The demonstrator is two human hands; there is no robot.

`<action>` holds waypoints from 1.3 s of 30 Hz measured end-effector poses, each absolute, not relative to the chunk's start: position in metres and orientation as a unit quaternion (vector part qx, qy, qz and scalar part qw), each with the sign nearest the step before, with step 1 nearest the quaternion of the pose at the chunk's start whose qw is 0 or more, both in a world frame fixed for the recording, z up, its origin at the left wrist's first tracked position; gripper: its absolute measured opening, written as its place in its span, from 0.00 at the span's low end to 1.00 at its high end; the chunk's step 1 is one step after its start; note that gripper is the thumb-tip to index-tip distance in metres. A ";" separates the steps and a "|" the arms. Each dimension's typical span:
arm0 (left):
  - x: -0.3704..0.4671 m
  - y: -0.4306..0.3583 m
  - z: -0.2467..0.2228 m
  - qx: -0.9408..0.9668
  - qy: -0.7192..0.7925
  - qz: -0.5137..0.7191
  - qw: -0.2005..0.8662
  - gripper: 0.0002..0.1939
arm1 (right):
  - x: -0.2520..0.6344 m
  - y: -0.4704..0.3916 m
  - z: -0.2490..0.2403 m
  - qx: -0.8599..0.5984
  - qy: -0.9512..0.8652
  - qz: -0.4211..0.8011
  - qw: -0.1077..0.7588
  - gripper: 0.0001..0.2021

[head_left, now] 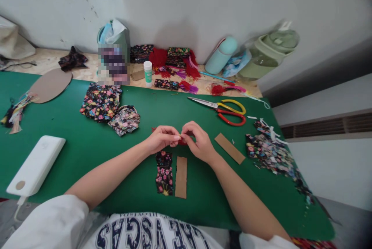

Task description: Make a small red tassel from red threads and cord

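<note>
Work in hand is judged part-way. The left hand (163,139) and the right hand (198,141) meet over the green bench (130,187), fingertips in a narrow pinch on a red thread (182,141); most of it is hidden by the fingers, so whether a knot is made cannot be told.

Directly below the hands, towards the person, a flowered cloth strip (164,173) and a cardboard strip (181,177) lie side by side, apart. They are cut but not joined. A second cardboard strip (229,148) lies bare near the right forearm.

At the back, a flowered piece (166,84) with a red and purple tassel (188,86) beside it appears complete. A glue stick (148,74) stands capped just behind that piece; the scissors (217,105) lie unheld.

Outstanding, by judgement: finishing the thread, then covering the cardboard with cloth. Cutting scraps (271,154) lie at right.
</note>
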State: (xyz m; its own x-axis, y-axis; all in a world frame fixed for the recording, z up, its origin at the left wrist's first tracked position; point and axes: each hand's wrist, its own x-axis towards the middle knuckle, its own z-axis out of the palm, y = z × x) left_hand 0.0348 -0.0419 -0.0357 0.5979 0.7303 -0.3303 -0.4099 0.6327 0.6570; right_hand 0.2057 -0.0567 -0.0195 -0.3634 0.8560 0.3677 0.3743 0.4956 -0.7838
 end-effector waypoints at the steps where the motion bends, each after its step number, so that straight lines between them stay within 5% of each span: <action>1: 0.035 -0.042 -0.035 0.269 0.296 0.330 0.855 0.14 | 0.206 -0.056 -0.019 -0.393 -0.771 0.307 0.395 0.04; 26: 0.034 -0.045 -0.034 0.308 0.297 0.350 0.833 0.15 | 0.198 -0.061 -0.028 -0.392 -0.588 0.590 0.391 0.13; 39: 0.035 -0.043 -0.038 0.417 0.364 0.399 0.731 0.16 | 0.201 -0.059 -0.029 -0.451 -0.680 0.441 0.375 0.06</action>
State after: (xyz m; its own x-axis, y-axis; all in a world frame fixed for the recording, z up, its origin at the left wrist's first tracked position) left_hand 0.0349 -0.0433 -0.0382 0.4176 0.8864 -0.1996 -0.2798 0.3344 0.8999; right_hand 0.2011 -0.0585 -0.0288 -0.3125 0.9433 0.1122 0.2818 0.2048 -0.9374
